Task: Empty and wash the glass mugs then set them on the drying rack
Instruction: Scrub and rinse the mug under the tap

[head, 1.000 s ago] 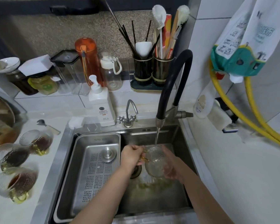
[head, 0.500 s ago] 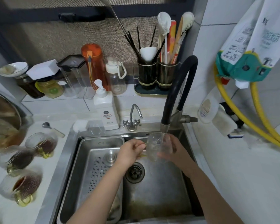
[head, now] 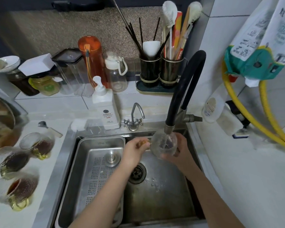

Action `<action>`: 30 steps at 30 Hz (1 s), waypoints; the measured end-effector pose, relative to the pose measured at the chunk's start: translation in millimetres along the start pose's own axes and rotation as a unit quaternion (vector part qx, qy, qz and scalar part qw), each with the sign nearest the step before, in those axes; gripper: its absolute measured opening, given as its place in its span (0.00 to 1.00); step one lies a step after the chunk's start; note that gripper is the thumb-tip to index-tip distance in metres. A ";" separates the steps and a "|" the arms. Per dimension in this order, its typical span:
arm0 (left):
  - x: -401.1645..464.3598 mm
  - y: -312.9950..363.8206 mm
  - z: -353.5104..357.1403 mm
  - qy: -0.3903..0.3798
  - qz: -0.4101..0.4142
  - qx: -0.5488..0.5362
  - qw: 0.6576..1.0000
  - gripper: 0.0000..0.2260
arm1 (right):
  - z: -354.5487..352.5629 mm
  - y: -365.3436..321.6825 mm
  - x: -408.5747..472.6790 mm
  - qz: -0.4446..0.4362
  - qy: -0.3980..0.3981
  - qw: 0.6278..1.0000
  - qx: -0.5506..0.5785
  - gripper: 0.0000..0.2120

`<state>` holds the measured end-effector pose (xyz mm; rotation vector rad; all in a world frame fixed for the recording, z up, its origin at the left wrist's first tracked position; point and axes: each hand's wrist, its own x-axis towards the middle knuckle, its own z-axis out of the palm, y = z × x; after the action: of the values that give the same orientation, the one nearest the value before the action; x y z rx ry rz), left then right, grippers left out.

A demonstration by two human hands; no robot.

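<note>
While the glass mug sits mouth-up right under the black tap, left hand pinches its amber handle, right hand cups the far side. Drying rack lies just left, nearer left hand. Three full mugs wait on worktop.

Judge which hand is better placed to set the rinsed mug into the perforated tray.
Probably left: the left hand grips the mug by its handle, next to the tray; the right hand cups the far side.

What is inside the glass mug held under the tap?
Tap water streams into the glass mug. The right hand cups it, hiding its far side; any residue cannot be told.
</note>
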<state>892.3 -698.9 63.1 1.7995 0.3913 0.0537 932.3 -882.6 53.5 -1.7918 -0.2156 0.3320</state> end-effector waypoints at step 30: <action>-11.1 -17.7 3.0 0.008 -0.020 -0.061 0.998 0.06 | 2.4 1.0 -20.9 -0.035 -0.010 0.999 0.017 0.24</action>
<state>878.4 -701.1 47.3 1.6717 0.4273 0.0626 911.8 -887.3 54.3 -1.7429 -0.2843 0.3014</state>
